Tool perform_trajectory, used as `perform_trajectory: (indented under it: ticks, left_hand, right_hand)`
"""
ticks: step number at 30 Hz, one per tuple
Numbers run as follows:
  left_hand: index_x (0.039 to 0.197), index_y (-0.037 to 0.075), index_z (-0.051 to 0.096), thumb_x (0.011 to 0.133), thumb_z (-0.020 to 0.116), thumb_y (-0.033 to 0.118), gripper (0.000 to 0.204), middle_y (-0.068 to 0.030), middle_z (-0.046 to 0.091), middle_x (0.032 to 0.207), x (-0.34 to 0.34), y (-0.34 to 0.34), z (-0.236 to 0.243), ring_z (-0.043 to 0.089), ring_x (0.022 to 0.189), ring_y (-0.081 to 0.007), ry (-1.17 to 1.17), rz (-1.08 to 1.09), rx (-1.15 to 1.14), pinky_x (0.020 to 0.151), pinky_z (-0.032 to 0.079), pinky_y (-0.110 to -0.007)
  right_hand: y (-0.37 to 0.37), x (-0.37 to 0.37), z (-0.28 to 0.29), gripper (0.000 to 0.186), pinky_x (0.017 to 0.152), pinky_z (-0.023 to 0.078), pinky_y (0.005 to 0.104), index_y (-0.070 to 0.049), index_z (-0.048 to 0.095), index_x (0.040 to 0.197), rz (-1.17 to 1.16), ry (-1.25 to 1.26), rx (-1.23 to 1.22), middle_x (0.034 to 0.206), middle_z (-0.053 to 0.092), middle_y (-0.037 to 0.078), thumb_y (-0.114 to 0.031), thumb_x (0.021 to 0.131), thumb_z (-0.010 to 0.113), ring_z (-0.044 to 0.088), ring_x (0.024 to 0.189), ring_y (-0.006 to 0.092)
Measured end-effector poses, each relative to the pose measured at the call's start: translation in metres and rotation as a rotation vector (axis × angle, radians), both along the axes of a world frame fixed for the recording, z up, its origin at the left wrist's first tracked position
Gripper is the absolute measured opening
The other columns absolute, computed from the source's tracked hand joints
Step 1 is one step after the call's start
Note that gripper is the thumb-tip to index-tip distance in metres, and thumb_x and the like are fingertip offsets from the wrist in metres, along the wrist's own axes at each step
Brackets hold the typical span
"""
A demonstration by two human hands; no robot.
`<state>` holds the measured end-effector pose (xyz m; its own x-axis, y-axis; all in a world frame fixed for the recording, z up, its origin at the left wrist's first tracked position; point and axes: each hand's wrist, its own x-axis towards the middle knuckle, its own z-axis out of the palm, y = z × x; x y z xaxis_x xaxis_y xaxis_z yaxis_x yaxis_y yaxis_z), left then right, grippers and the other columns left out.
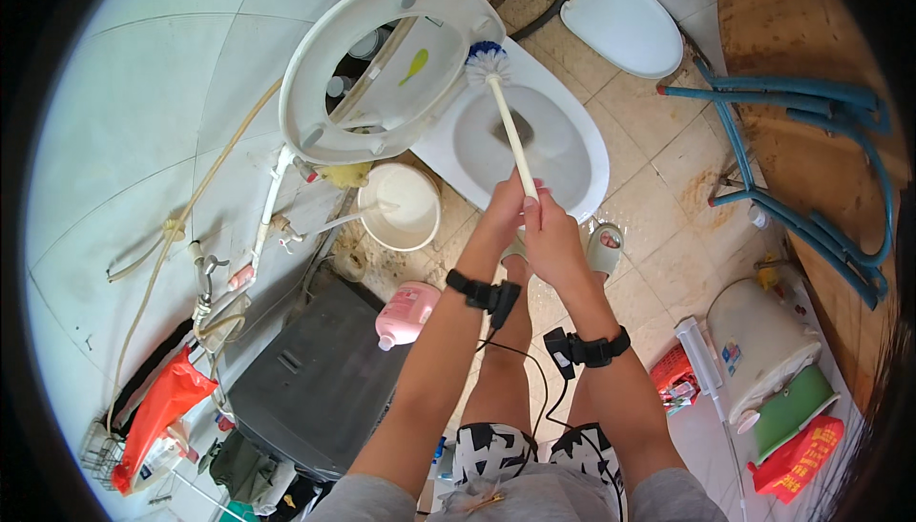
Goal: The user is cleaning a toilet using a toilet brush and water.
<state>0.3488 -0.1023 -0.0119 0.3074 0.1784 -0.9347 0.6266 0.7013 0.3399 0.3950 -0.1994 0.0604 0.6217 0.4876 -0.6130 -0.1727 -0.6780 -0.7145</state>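
Both of my hands are closed round the pale handle of a toilet brush [510, 121]. My left hand [509, 209] and my right hand [553, 234] sit close together near the handle's lower end. The brush's round head has white and blue bristles and lies at the far left part of the rim of the white toilet bowl [590, 152]. Whether the bristles press on the rim or hover just over it, I cannot tell. A white toilet seat [310, 93] stands raised at the bowl's left, with a yellow-green leaf-shaped mark on the piece behind it.
Left of the bowl stands a white bucket [431, 221], with a pink bottle [408, 310] nearer me. A dark grey box-like unit [315, 384] fills the lower left. At far right lean folded blue metal legs [739, 140] and a brown board. A white oval lid [622, 24] lies beyond the toilet.
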Motion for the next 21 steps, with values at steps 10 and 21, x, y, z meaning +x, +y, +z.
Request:
perform_trajectory:
  ticks: [10, 21]
  left_hand:
    - [0.095, 0.006, 0.047, 0.103, 0.037, 0.037, 0.033, 0.0033, 0.038, 0.065, 0.048, 0.025, 0.089, 0.044, 0.061, -0.0138, -0.557, 0.476, -0.107, 0.068, 0.044, -0.031]
    - [0.089, 0.005, 0.049, 0.102, 0.038, 0.04, 0.038, 0.0045, 0.034, 0.059, 0.018, 0.065, 0.162, 0.035, 0.049, -0.0087, -0.542, 0.536, 0.127, 0.058, 0.044, -0.029]
  right_hand:
    - [0.02, 0.027, 0.048, 0.03, 0.058, 0.046, 0.0477, 0.004, 0.056, 0.102, -0.005, -0.003, 0.159, 0.069, 0.061, 0.026, -0.023, 0.099, 0.043, 0.061, 0.066, 0.045]
    - [0.061, -0.003, 0.096, 0.024, 0.056, 0.045, 0.0493, 0.003, 0.054, 0.101, 0.09, -0.037, 0.285, 0.072, 0.06, 0.028, -0.018, 0.099, 0.043, 0.06, 0.068, 0.047]
